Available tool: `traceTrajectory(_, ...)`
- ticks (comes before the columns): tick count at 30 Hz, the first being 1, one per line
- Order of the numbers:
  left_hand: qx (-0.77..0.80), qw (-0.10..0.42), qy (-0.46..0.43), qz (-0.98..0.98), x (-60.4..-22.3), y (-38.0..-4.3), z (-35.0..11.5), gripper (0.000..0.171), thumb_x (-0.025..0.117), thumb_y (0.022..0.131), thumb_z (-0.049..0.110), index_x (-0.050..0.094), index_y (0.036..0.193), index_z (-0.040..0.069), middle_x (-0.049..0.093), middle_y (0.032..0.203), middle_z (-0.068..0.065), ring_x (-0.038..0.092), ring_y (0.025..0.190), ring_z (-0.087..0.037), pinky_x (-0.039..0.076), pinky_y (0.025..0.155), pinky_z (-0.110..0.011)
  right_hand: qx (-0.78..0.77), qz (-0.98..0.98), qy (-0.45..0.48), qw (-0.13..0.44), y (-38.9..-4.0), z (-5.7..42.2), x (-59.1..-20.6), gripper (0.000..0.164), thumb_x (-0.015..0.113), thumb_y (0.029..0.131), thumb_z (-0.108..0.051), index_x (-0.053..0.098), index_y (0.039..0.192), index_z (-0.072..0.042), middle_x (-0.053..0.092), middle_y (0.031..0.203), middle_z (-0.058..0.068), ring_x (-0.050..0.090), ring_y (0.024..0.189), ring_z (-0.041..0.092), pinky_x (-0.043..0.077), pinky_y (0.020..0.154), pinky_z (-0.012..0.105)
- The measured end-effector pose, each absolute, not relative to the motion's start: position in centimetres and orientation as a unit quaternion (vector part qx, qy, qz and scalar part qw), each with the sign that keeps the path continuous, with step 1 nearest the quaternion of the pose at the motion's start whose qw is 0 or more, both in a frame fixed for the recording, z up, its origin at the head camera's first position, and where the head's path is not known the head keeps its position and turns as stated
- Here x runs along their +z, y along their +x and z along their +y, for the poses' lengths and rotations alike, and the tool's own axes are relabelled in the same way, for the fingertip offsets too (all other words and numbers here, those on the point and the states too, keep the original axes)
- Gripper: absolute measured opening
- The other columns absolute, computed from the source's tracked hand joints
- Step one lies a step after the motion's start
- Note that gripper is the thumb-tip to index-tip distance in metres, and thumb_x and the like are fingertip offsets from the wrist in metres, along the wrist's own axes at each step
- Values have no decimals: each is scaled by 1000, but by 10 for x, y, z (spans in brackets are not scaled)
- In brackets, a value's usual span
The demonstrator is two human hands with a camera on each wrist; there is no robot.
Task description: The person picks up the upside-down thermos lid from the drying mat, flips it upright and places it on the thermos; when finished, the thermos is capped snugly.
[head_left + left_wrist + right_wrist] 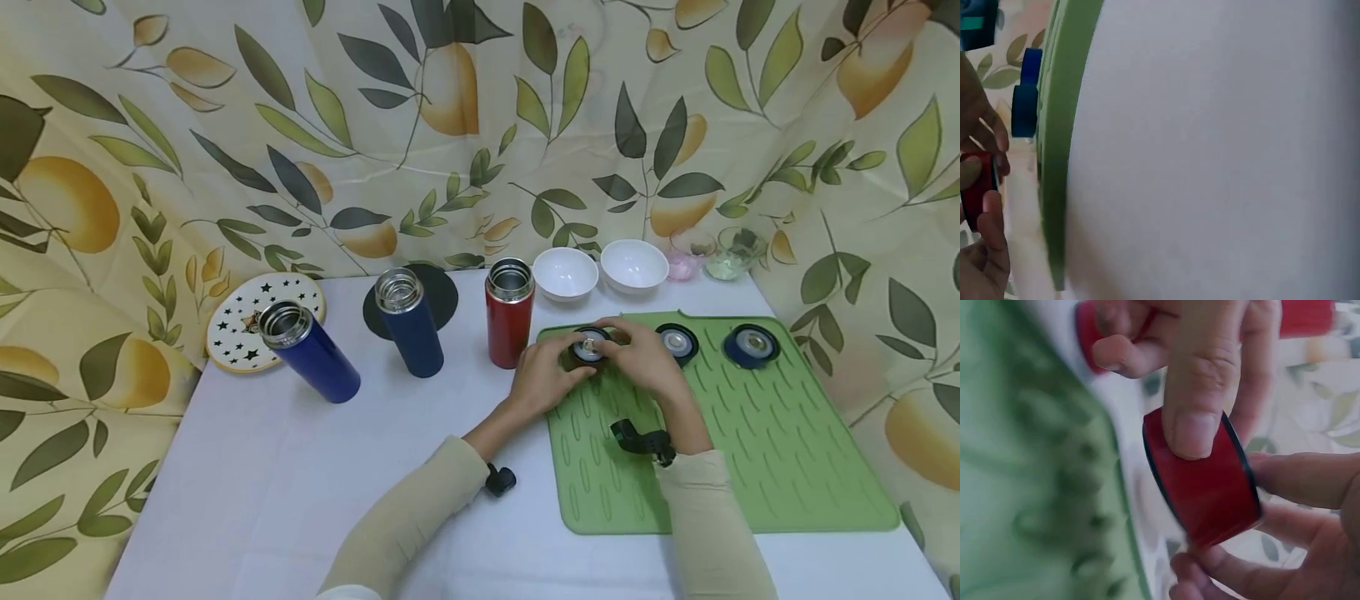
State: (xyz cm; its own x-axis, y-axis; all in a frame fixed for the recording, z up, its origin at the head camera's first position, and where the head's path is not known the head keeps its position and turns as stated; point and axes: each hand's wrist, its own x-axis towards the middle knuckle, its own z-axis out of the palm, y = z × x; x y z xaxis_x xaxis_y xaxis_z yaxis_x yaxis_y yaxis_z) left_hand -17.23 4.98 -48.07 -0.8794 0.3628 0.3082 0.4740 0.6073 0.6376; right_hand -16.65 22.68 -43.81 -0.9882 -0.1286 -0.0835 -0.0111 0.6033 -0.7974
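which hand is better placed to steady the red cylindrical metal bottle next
Probably the left hand: it's nearer the red bottle than the right hand, though both hold the round red lid.

Red lid [1210, 494]: smooth, glossy shell; plastic or coated metal, cannot tell which. Red bottle [508, 329]: shiny coating, bright bare-metal mouth. Royal-blue bottle [318, 360]: same metal mouth, glossy body. Green mat [810, 475]: matt, rubbery, ridged. White bowls [566, 275]: smooth, glossy. Pink cup [684, 265]: transparent, glass-like. Tabletop [285, 492]: matt cloth covering. Backdrop [450, 221]: printed cloth, lightly wrinkled.
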Motion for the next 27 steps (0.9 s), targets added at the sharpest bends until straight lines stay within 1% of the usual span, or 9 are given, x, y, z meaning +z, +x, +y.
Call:
traceTrajectory(2,-378,103,-252,-885,-471,-168,45,49,72,76,44,61,119,23,59,120,8,51,112,-4,42,93,-21,-513,853,-46,88,-166,229,-433,42,55,93,-28,51,127,-5,59,107,19,59,88,27,49,73,46)
traceTrajectory(4,-378,132,-272,-875,-461,-164,40,48,72,76,44,63,117,21,61,118,6,53,109,-4,44,89,-19,-576,807,-58,115,-165,232,-428,45,54,93,-27,48,129,0,59,106,16,61,87,21,50,77,42)
traceTrajectory(7,-379,156,-296,-863,-447,-160,32,45,72,76,42,64,114,19,62,114,4,59,90,-3,46,73,-12,-632,756,-73,155,-164,234,-419,48,52,95,-26,44,131,4,56,112,11,61,92,14,51,81,35)
traceTrajectory(9,-385,157,-306,-856,-440,-158,27,44,72,77,41,64,114,18,61,114,3,59,76,-4,44,63,-9,-647,739,-75,174,-162,233,-413,50,51,95,-27,41,133,4,54,116,12,60,95,13,51,82,32)
traceTrajectory(11,-394,152,-312,-851,-434,-155,23,44,71,79,41,63,115,17,60,115,2,56,65,-5,41,56,-7,-650,735,-70,181,-159,229,-405,51,52,95,-28,41,133,3,51,118,15,61,95,13,51,82,31)
traceTrajectory(16,-430,143,-319,-832,-426,-151,17,51,71,78,38,58,122,17,55,123,0,55,61,-4,44,56,-8,-659,729,-59,178,-152,218,-388,50,54,94,-27,42,132,3,46,123,21,61,96,14,51,82,30)
traceTrajectory(22,-454,156,-326,-814,-419,-150,11,49,73,78,34,60,121,15,55,125,-4,56,60,-5,47,56,-13,-672,711,-43,204,-150,213,-378,51,54,94,-26,39,136,-2,47,122,16,58,100,14,50,84,32)
traceTrajectory(24,-455,157,-326,-814,-417,-150,9,48,74,78,33,61,119,15,55,125,-5,56,60,-7,49,56,-16,-674,707,-43,212,-151,212,-376,51,55,93,-27,39,136,-4,48,121,14,58,100,15,49,86,35)
traceTrajectory(27,-460,150,-327,-812,-415,-151,7,48,74,77,33,60,120,16,54,127,-5,57,61,-9,49,56,-15,-672,707,-47,214,-152,211,-375,51,56,92,-26,40,136,-5,50,119,12,58,101,15,48,88,37)
